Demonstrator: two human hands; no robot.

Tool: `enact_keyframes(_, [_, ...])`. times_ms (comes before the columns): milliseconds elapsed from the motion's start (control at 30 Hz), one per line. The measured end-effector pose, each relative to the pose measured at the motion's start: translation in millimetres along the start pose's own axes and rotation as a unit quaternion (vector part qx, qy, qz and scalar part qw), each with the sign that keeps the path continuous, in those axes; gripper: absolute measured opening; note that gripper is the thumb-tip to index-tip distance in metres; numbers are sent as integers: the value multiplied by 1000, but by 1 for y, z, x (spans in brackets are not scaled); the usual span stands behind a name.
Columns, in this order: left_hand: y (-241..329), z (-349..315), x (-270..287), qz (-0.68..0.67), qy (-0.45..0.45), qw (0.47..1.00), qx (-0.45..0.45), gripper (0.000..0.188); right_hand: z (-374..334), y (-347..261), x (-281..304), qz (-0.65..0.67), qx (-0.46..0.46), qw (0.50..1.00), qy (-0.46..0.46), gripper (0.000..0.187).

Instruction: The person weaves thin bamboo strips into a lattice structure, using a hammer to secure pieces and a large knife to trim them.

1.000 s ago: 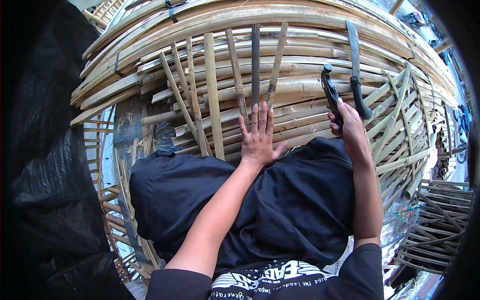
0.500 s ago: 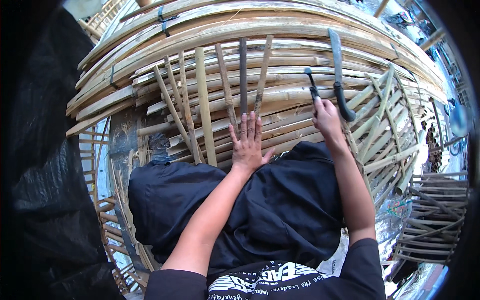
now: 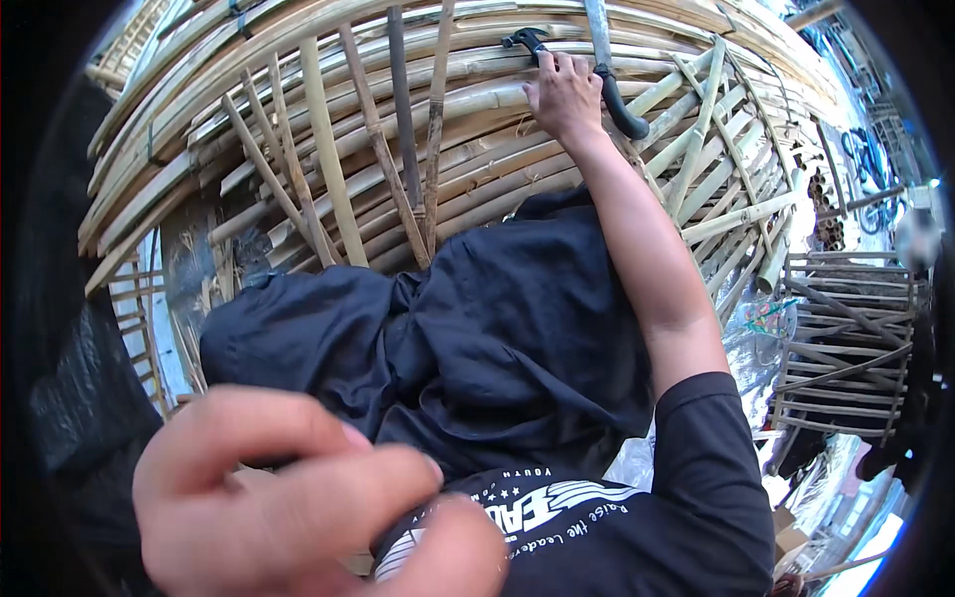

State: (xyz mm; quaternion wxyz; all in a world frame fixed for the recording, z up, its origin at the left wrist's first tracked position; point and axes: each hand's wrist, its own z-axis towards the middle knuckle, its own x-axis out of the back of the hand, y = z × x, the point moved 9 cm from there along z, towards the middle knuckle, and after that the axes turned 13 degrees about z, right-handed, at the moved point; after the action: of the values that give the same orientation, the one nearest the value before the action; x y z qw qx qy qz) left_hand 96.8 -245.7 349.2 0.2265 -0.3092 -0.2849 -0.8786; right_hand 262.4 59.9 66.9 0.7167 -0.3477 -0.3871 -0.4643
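My left hand [image 3: 288, 497] is raised close in front of me, large and slightly blurred. Its fingers are loosely bent and apart, and nothing shows between them. My right hand [image 3: 570, 98] reaches forward over the bamboo, fingers apart and thumb out to the side. Its fingertips rest at the dark handle of a claw hammer [image 3: 522, 41], whose head lies on the stack. Just right of that hand is a long blade with a curved black handle [image 3: 623, 107]. Several narrow bamboo strips [image 3: 325, 149] lean across the stack in front of my lap.
Long split bamboo pieces [image 3: 477, 68] are stacked ahead, some tied in bundles. A woven bamboo lattice [image 3: 711, 149] stands to the right, with a slatted rack [image 3: 846, 343] beyond it. Black plastic sheeting [image 3: 70, 398] hangs at the left.
My left hand has left the strips and come up close in front of me. The right hand has put the hammer down on the bamboo and opened. The view has shifted.
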Motion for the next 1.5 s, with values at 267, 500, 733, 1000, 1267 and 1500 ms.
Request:
enact_keyframes(267, [12,-11,12,16,-4,999,-28,30,-10,14,-15,19,-44,995,-83,48])
enact_keyframes(500, [-2,-23,20,3,34,998,-50,31,-6,14,-14,38,-47,995,-79,49])
enact_keyframes(733, [-8,-20,19,-7,54,996,-74,31,-3,21,-18,49,-23,997,-52,51])
enact_keyframes(1000, [-17,-14,0,-25,46,995,-86,31,-5,34,-23,59,-20,998,-30,48])
enact_keyframes(1267, [-21,-14,-10,-15,43,995,-83,32,-3,37,-24,85,-16,996,-15,50])
enact_keyframes(1500, [-18,-16,-1,-14,53,993,-100,32,-4,30,-12,105,-6,994,-3,53])
